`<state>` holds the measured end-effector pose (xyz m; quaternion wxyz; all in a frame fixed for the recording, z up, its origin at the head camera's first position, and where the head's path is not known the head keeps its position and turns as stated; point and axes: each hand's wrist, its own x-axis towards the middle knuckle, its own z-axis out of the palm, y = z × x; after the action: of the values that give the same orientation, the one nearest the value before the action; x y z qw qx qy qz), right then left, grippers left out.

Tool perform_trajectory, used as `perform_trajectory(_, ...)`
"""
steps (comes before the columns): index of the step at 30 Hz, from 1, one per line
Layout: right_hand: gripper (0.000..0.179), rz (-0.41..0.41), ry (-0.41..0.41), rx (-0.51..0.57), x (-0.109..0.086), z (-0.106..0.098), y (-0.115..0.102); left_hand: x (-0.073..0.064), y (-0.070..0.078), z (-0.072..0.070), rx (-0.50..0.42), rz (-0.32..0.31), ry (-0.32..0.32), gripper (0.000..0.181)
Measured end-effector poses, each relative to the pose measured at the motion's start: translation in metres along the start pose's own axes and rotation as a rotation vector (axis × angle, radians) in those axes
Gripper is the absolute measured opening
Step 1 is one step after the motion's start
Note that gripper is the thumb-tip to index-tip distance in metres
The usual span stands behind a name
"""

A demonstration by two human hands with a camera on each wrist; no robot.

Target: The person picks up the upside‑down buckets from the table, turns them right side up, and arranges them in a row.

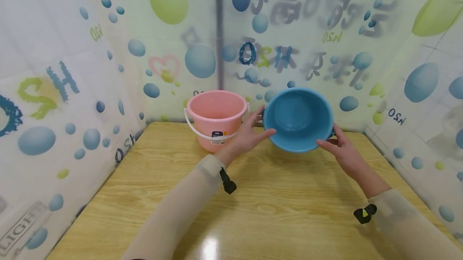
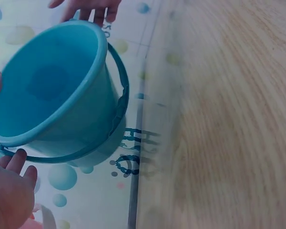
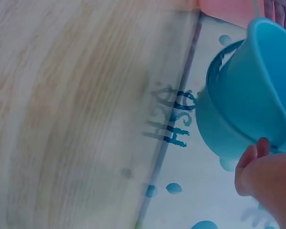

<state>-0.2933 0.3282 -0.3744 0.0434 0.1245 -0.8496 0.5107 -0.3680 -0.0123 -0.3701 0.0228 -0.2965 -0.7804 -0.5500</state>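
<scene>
A blue plastic bucket (image 1: 298, 119) is held up over the back of the table, its mouth tilted toward me. My left hand (image 1: 249, 133) grips its left side, thumb at the rim and fingers at the outside. On the opposite side my right hand (image 1: 345, 153) holds the rim in the same way. In the left wrist view, the bucket's blue handle (image 2: 121, 107) hangs down along the outer wall. A pink bucket (image 1: 202, 131) stands upright just left of the blue one, partly behind my left hand, with its white handle (image 1: 189, 121) lowered in front.
The wooden table (image 1: 275, 211) runs back to a wall covering (image 1: 162, 43) printed with blue and green bubbles and lettering. More of this covering closes in both sides. A dark label (image 1: 217, 134) is on the pink bucket's front.
</scene>
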Motion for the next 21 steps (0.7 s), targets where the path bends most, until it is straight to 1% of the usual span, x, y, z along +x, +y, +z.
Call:
perform_trajectory(2,0.082,0.0,0.004,-0.016,0.0,0.0,-0.002,0.0,0.002,-0.003,0.002,0.007,0.01,0.098)
perform_trajectory(6,0.083,-0.015,-0.014,0.02,0.0,0.003,-0.008,0.001,0.007,-0.008,0.001,0.003,0.024,0.099)
perform_trajectory(10,0.088,-0.057,-0.035,0.114,0.0,0.007,-0.013,0.001,0.01,-0.013,0.002,-0.002,0.027,0.098)
perform_trajectory(14,0.097,-0.074,-0.033,0.194,0.001,0.009,-0.015,0.002,0.013,-0.015,0.023,0.024,0.026,0.096)
perform_trajectory(16,0.1,-0.066,-0.027,0.206,0.002,0.009,-0.016,0.002,0.013,-0.016,0.032,0.035,0.023,0.096)
perform_trajectory(21,0.101,-0.062,-0.031,0.213,0.004,0.009,-0.014,0.001,0.014,-0.018,0.041,0.022,0.02,0.097)
